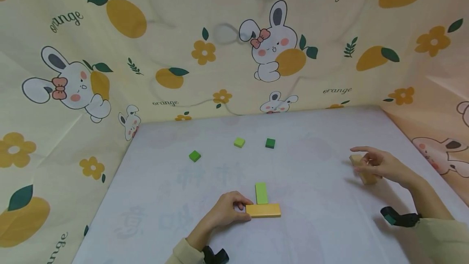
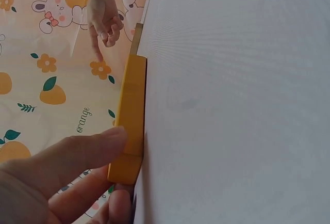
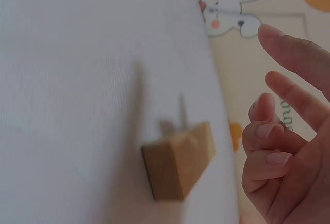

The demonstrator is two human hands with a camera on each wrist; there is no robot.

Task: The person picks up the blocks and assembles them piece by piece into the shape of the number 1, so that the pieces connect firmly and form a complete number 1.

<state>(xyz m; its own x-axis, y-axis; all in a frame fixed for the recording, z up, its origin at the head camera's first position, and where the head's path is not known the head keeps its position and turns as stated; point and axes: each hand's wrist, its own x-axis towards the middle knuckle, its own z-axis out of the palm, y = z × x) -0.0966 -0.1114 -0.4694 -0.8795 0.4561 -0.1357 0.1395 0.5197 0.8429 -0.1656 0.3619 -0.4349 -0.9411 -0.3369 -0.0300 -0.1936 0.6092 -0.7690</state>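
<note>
My left hand (image 1: 228, 211) pinches the left end of a flat orange-yellow block (image 1: 264, 211) on the white table. In the left wrist view the thumb (image 2: 95, 146) lies along one side of that block, with other fingers at its near end. A light green rectangular block (image 1: 261, 192) lies behind the orange one, its short end against it. At the right, my right hand (image 1: 386, 168) hovers by a plain wooden block (image 1: 368, 178) on the table. The right wrist view shows a gap between its fingers, some loosely bent, and the wooden block (image 3: 180, 164).
Three small green cubes lie farther back: a mid-green one (image 1: 195, 156), a lime one (image 1: 239, 142) and a dark green one (image 1: 270, 143). A cloth printed with rabbits and oranges (image 1: 227, 44) hangs behind and beside the white tabletop (image 1: 311, 239).
</note>
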